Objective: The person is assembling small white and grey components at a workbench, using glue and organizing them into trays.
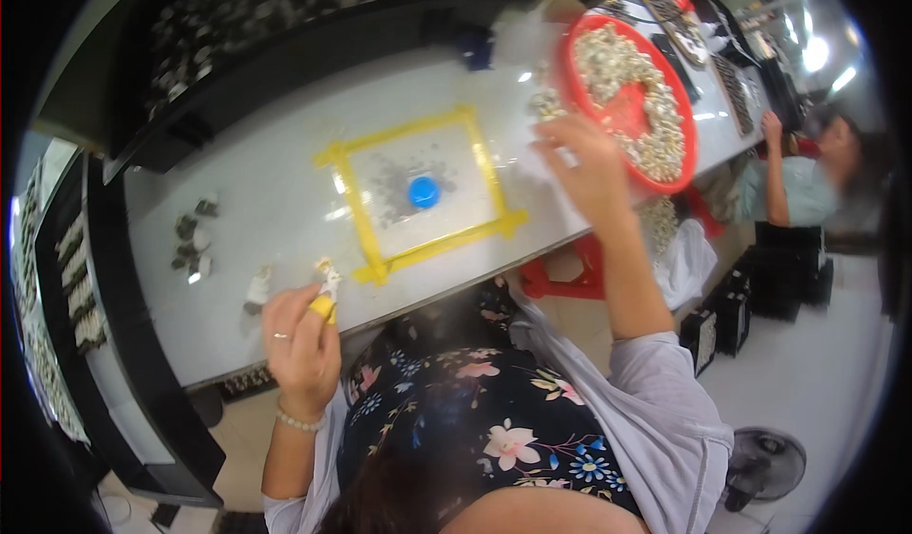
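My left hand [306,349], at the table's near edge, is closed on a small white-and-gold piece [328,273] that sticks up past the fingertips. A yellow band [324,307] sits at one of its fingers. My right hand [591,165] is beside the red basin [691,140], its fingers curled and slightly blurred. Something whitish shows under those fingers, too small to make out. Many small white and gold pieces [655,106] fill the basin in a ring, and a few loose ones [546,104] lie left of it.
Yellow tape [432,249] marks a square on the white table [256,173], with a blue round cap [424,192] and grey smudges inside. Small dark pieces [190,239] and a pale piece [257,289] lie to the left. Red stool [570,277] below; another person [803,178] sits at right.
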Tool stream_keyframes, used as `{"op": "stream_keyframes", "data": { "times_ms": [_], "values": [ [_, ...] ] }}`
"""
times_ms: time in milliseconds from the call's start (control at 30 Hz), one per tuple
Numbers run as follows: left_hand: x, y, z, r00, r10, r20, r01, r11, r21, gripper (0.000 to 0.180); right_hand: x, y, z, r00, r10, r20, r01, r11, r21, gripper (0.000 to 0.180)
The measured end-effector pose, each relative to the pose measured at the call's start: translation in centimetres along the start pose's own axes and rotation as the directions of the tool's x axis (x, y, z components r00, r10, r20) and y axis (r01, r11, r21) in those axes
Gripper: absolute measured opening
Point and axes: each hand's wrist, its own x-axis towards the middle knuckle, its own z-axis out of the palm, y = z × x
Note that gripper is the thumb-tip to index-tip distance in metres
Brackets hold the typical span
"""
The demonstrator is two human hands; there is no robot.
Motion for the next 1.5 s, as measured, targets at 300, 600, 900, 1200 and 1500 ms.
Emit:
{"op": "stream_keyframes", "data": {
  "times_ms": [300, 600, 900, 1200, 1500],
  "values": [
    [-1.5, -0.4, -0.2, 0.994, 0.102, 0.028, -0.106, 0.974, 0.199, 0.025, 1.1, 1.5, 0.7, 0.999, -0.036, -0.025, 0.025, 0.939, -0.343, 0.016],
    [-2.1, -0.6, -0.5, 0.998, 0.034, -0.056, -0.023, 0.981, 0.193, 0.026, 0.2, 0.6, 2.0, 0.993, -0.116, -0.032, 0.103, 0.952, -0.288, 0.021],
    [-0.9, -0.9, -1.2, 0.947, -0.176, -0.267, 0.24, 0.944, 0.228, 0.048, -1.6, 0.9, 2.5, 0.991, -0.067, -0.12, 0.043, 0.981, -0.191, 0.025],
    [-0.7, -1.4, -1.7, 0.955, -0.254, -0.152, 0.271, 0.957, 0.107, 0.041, -1.7, 1.1, 2.7, 0.991, -0.06, -0.122, 0.041, 0.988, -0.151, 0.025],
    [0.6, -3.2, -2.7, 0.934, -0.342, -0.108, 0.354, 0.925, 0.138, 0.027, -1.6, 1.1, 2.7, 0.991, -0.037, -0.129, 0.023, 0.993, -0.114, 0.026]
  ]
}}
